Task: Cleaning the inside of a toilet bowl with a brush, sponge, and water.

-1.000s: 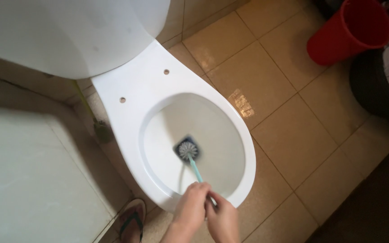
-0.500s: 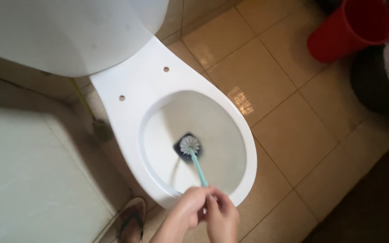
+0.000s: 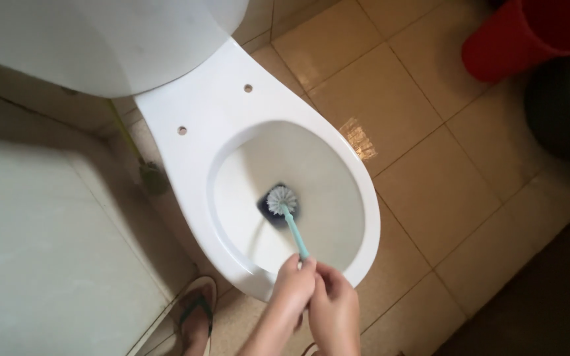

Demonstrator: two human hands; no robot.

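A white toilet bowl [image 3: 196, 99] without a seat fills the middle of the view. A toilet brush [image 3: 281, 199] with a white bristle head and a teal handle reaches down into it, its head over the dark drain opening. My left hand [image 3: 291, 287] and my right hand [image 3: 335, 308] sit side by side at the bowl's near rim. Both are closed on the top end of the teal handle.
The white tank [image 3: 100, 33] is at the top left. A red bucket [image 3: 526, 36] and a dark bin [image 3: 562, 115] stand at the top right on the tan tiled floor. My foot in a flip-flop [image 3: 196, 316] is beside a pale ledge [image 3: 34, 264].
The brush head stays at the drain and has edged slightly up the bowl. Both hands keep their hold on the handle. The view has shifted a little.
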